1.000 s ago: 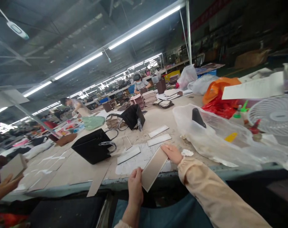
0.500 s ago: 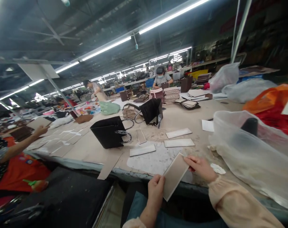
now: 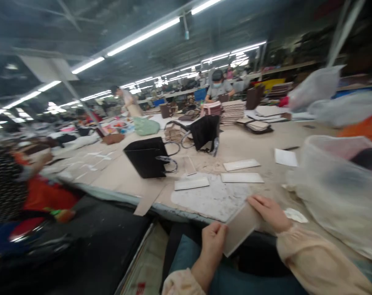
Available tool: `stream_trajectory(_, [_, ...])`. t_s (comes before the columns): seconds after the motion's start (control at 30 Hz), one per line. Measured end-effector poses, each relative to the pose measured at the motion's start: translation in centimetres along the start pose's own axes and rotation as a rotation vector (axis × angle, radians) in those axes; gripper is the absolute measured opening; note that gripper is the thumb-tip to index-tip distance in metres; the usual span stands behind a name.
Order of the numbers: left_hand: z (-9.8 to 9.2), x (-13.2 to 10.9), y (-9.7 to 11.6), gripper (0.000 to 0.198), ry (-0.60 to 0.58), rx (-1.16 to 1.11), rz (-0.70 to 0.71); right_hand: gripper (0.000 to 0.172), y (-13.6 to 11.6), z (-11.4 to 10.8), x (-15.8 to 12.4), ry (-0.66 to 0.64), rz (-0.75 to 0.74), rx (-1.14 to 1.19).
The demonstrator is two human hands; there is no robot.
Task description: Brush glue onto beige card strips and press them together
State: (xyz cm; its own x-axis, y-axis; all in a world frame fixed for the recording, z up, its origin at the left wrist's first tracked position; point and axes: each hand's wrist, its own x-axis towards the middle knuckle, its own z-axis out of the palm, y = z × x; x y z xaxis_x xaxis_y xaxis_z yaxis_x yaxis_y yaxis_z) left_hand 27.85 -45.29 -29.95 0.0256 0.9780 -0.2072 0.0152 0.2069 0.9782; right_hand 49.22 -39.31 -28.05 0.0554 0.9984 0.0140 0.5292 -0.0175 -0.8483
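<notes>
Both hands grip a flat beige rectangular panel point(image 3: 240, 230), held tilted over the table's front edge. My left hand point(image 3: 213, 241) pinches its lower left edge between thumb and fingers. At the upper right end, my right hand point(image 3: 270, 212) is closed on the panel. Just beyond lie a pale strip point(image 3: 192, 183), a second strip point(image 3: 242, 177) and a third strip point(image 3: 241, 164), flat on the stained surface. A thin beige piece point(image 3: 190, 165) lies beside the handles of a black handbag point(image 3: 144, 157).
Behind stands another black bag point(image 3: 205, 133), near stacked panels point(image 3: 233, 112). A translucent plastic bag point(image 3: 336, 196) bulges at the right, by a white paper piece point(image 3: 286, 157). A co-worker in orange point(image 3: 49, 194) sits at the left; another person point(image 3: 220, 88) works across the table point(image 3: 112, 168).
The view has shifted, so the tabletop things appear farther left relative to my hands or higher. The panel is still in both hands, now turned a little flatter. The co-worker's arm at left has drawn lower.
</notes>
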Motion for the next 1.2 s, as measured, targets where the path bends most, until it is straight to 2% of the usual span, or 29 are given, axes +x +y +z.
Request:
stream_trajectory(0.07, [0.2,0.2,-0.3,0.03,-0.012,0.069,0.001,0.036,1.0,-0.3,0.7,-0.01,0.055,-0.122])
stream_trajectory(0.17, [0.2,0.5,-0.3,0.027,-0.032,0.136,-0.037,0.034,1.8,-0.4,1.4,-0.008,0.099,-0.142])
stream_trajectory(0.27, [-0.5,0.3,0.3,0.029,-0.074,0.168,-0.029,0.036,1.4,-0.3,1.1,-0.026,0.123,-0.067])
stream_trajectory(0.37, [-1.7,0.7,1.0,0.032,-0.048,0.187,0.006,0.042,0.8,0.0,0.7,-0.107,0.151,0.054])
stream_trajectory(0.47, [-2.7,1.4,1.3,0.035,-0.028,0.196,0.019,0.043,0.1,0.4,0.7,-0.189,0.163,0.054])
stream_trajectory(0.6, [-3.4,2.1,1.3,0.04,-0.065,0.135,-0.027,0.043,-0.5,0.9,0.8,-0.117,0.18,0.021])
stream_trajectory(0.7, [-4.3,3.7,2.1,0.045,-0.033,0.049,-0.102,0.047,-0.5,1.4,1.2,-0.144,0.27,0.233])
stream_trajectory(0.83, [-6.0,8.7,4.9,0.044,0.095,-0.074,-0.189,0.052,-0.2,2.0,1.7,-0.245,0.304,0.467])
stream_trajectory(0.9, [-6.7,12.4,6.4,0.039,0.217,-0.072,-0.152,0.055,-0.1,2.0,1.9,-0.264,0.284,0.43])
stream_trajectory(1.07, [-7.2,22.6,8.3,0.031,0.335,-0.023,-0.145,0.054,-0.3,2.2,2.0,-0.333,0.222,0.292])
stream_trajectory(1.13, [-7.2,25.5,8.4,0.033,0.354,0.025,-0.118,0.054,-0.4,2.4,2.0,-0.347,0.206,0.268])
stream_trajectory(1.2, [-7.4,27.1,8.6,0.033,0.363,0.086,-0.039,0.056,-0.5,2.5,2.0,-0.364,0.202,0.25])
